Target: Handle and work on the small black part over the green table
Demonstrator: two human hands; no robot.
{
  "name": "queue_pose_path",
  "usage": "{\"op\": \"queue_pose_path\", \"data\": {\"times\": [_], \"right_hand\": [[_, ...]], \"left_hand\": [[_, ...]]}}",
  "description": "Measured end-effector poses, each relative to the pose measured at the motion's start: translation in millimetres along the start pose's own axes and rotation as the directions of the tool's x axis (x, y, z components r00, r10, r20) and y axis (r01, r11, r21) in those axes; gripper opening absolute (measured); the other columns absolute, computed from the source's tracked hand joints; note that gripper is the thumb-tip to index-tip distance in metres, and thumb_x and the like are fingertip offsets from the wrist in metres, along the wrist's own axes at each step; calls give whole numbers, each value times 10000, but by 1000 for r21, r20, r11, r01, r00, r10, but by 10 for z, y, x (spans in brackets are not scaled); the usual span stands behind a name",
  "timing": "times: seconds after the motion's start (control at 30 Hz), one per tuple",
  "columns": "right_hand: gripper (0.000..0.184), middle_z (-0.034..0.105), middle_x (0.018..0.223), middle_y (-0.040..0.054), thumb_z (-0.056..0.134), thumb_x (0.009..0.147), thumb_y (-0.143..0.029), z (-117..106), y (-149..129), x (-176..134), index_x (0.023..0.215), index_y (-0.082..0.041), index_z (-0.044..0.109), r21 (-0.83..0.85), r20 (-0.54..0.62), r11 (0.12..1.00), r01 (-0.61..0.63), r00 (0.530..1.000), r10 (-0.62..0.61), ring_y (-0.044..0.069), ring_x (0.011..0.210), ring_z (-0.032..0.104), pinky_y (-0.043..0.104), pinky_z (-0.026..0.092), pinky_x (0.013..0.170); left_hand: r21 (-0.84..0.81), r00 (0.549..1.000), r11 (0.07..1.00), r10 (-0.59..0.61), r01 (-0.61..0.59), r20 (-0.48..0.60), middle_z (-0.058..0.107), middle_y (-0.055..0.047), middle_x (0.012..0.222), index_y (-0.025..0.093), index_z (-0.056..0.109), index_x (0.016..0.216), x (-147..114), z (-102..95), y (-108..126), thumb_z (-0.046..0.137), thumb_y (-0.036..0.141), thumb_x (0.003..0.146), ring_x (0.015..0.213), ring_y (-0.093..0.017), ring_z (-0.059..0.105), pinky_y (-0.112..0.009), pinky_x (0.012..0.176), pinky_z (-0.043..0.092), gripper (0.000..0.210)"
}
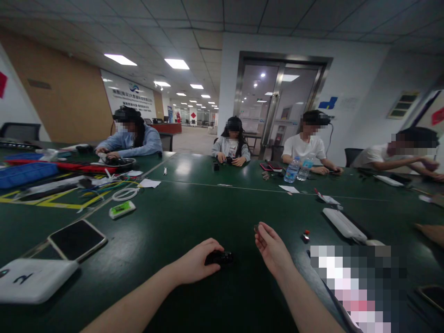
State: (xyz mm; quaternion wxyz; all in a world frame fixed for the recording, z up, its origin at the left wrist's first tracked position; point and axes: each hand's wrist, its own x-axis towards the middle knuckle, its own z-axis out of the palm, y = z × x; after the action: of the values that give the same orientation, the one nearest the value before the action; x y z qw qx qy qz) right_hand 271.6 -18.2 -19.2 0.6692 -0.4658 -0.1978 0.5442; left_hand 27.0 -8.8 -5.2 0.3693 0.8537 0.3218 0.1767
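Observation:
On the dark green table, my left hand (199, 262) is closed around a small black object (225, 257) that lies on the tabletop; its kind is not clear. Thumb and fingers grip its left end, while the right end sticks out. Raised a little to the right, my right hand (272, 247) pinches a tiny dark piece (256, 228) between thumb and forefinger. That piece is too small to name. A gap of bare table separates the two hands. Right of my right hand stands a small item with an orange top (305, 236).
A phone (78, 239) and a white power bank (36, 280) lie at left, near a green packet (122, 209) and a coiled white cable (125, 194). Water bottles (292, 170) stand across the table (194, 199). A white case (344, 225) lies right. Several people wearing headsets sit opposite.

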Motion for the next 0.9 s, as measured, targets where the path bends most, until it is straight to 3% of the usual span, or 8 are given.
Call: {"op": "queue_pose_path", "data": {"times": [0.17,0.33,0.47,0.53,0.6,0.73,0.8,0.9], "right_hand": [[286,683,797,14,751,671,-159,1,55,-4,933,-188,640,-79,68,994,-72,995,78,145,747,667,237,582,679],[295,691,875,34,723,688,-130,77,2,-112,970,-169,644,-116,106,988,-103,988,115,147,807,668,248,561,763],[338,682,959,42,726,684,-199,135,-5,-213,1012,-172,646,-283,229,959,10,972,57,163,873,651,294,522,828],[365,679,970,37,710,691,-220,173,29,-273,1047,-180,641,-447,347,881,155,938,11,174,900,636,313,498,845],[362,678,966,24,681,703,-210,215,75,-338,1063,-204,643,-604,451,746,279,892,32,184,919,622,321,479,847],[260,654,972,2,654,718,-232,279,134,-439,973,-269,686,-792,516,441,422,850,111,198,908,595,318,458,802],[238,641,965,1,642,731,-237,296,131,-467,962,-279,685,-801,538,375,467,836,108,195,895,587,309,453,783],[223,635,946,3,624,748,-237,308,107,-485,961,-273,676,-786,570,349,510,816,92,191,886,583,298,450,768]], "left_hand": [[4,1000,1000,-1,1,-10,537,-36,1105,231,568,1101,4,-2,5,584,224,754,993,-175,522,-314,891,415,348],[-2,1000,1000,-9,9,-15,542,-38,1114,230,561,1106,4,7,-11,584,231,749,985,-179,527,-320,879,419,357],[-8,999,1000,-29,28,-20,551,-38,1116,225,544,1112,-4,8,-12,590,229,744,999,-181,524,-332,894,415,371],[-35,998,998,-54,53,-19,554,-37,1123,223,525,1121,-10,1,3,601,224,739,1013,-181,523,-338,904,414,390],[-62,998,996,-68,68,-13,559,-34,1111,221,512,1117,-14,-11,27,606,216,737,1007,-176,529,-335,898,421,392],[-56,998,997,-61,60,-4,559,-27,1069,216,515,1071,-16,-29,70,602,201,737,980,-167,535,-326,871,435,345],[-46,998,997,-62,62,-6,556,-27,1059,215,513,1055,-13,-26,69,599,203,740,971,-166,533,-323,857,439,327],[-39,998,998,-58,57,-17,556,-26,1038,214,504,1043,-7,-9,44,598,201,740,947,-163,535,-315,834,441,318]]}}
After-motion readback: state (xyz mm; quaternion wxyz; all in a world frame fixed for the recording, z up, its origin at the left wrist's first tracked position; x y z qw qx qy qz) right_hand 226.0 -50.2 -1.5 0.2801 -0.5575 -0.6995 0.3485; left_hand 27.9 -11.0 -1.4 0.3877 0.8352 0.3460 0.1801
